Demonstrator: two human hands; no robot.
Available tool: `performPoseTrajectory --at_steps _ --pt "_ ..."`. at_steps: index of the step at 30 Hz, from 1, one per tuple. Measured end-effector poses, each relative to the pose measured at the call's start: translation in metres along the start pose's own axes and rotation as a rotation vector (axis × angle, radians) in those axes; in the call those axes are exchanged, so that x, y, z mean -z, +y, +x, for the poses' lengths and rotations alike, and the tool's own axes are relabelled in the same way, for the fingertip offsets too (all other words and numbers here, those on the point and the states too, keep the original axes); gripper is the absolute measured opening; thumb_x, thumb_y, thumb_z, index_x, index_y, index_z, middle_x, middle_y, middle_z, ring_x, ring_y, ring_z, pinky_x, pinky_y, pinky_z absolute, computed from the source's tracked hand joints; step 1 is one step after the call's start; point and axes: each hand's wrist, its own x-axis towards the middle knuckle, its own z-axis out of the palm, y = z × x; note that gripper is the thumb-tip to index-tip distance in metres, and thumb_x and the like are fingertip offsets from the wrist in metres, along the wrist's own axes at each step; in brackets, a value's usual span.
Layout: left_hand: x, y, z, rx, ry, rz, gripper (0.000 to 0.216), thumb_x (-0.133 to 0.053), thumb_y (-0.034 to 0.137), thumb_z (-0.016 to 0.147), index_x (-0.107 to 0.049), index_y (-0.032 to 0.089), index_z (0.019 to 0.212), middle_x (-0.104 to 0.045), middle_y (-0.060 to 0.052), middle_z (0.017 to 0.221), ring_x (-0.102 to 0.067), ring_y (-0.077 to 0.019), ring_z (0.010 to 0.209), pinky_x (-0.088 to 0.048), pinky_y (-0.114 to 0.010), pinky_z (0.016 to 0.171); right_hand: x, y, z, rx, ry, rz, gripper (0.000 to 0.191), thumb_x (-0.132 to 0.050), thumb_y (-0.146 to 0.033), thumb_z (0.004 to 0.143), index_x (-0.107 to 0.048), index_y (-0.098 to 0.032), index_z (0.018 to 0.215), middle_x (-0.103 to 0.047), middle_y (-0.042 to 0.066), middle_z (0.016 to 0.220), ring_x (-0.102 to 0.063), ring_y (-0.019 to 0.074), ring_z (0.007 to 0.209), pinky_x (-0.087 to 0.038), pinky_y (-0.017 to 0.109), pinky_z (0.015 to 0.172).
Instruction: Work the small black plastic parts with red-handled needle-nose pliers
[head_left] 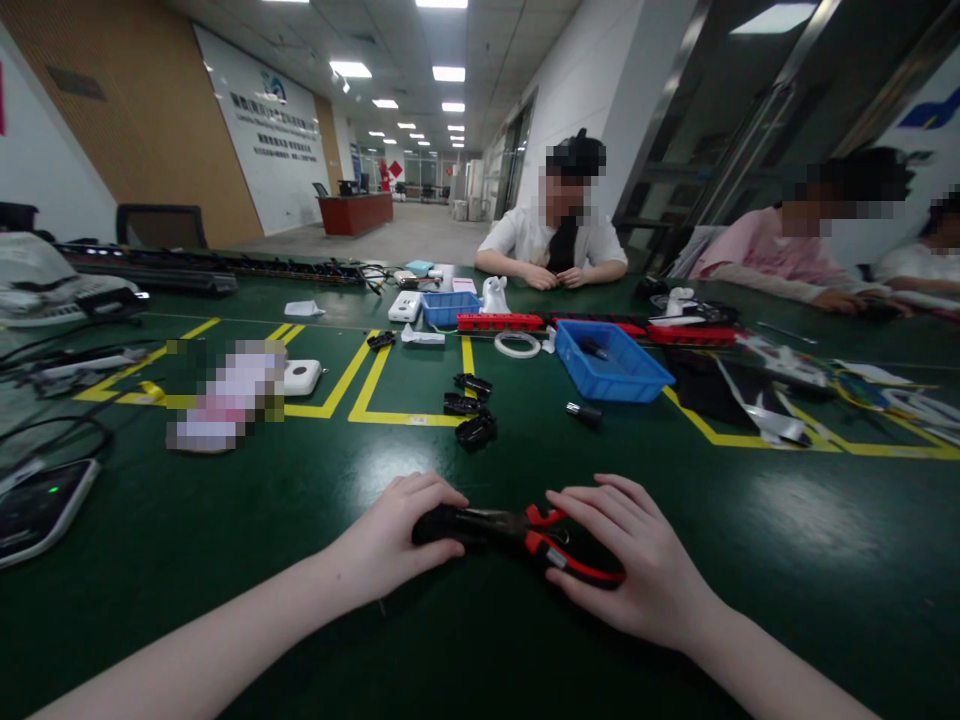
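Observation:
Low over the green table, my right hand (637, 550) is wrapped round the red-and-black handles of a pair of pliers (559, 550). The handles are spread, and the jaws point left. My left hand (409, 530) pinches a small black piece (435, 525) between thumb and fingers. The jaw tips meet this piece; whether they grip it cannot be made out. Beyond my hands, several black plastic parts (475, 431) lie in a short column. A black cylinder with a silver end (585, 413) rests to their right.
A blue tray (611, 370) with a dark item inside stands ahead, right of a white ring (517, 345). Red strips (499, 322) lie behind. To the left are a phone (45, 510), cables and a white box (302, 377). A person (555, 230) sits opposite; others sit at right.

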Motion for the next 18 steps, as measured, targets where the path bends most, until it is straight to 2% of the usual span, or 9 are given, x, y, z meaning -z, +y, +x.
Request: performPoseTrajectory --at_steps 8,18 --pt "0.003 0.005 0.001 0.014 -0.005 -0.005 0.027 -0.067 0.026 0.093 -0.066 0.023 0.12 -0.071 -0.005 0.114 -0.064 -0.0245 0.108 -0.046 -0.044 0.098 0.002 0.002 0.002 -0.02 0.009 0.02 0.054 -0.072 -0.04 0.081 -0.058 -0.021 0.13 -0.075 0.009 0.11 -0.072 0.0247 0.098 -0.051 0.047 0.097" --pt "0.005 0.008 -0.002 0.02 -0.01 -0.042 0.031 -0.067 0.026 0.094 -0.063 0.024 0.125 -0.069 -0.005 0.121 -0.063 -0.0244 0.112 -0.046 -0.043 0.1 -0.005 0.007 -0.007 -0.091 -0.017 0.084 0.057 -0.07 -0.041 0.084 -0.055 -0.024 0.136 -0.074 0.009 0.114 -0.071 0.0255 0.1 -0.047 0.051 0.102"
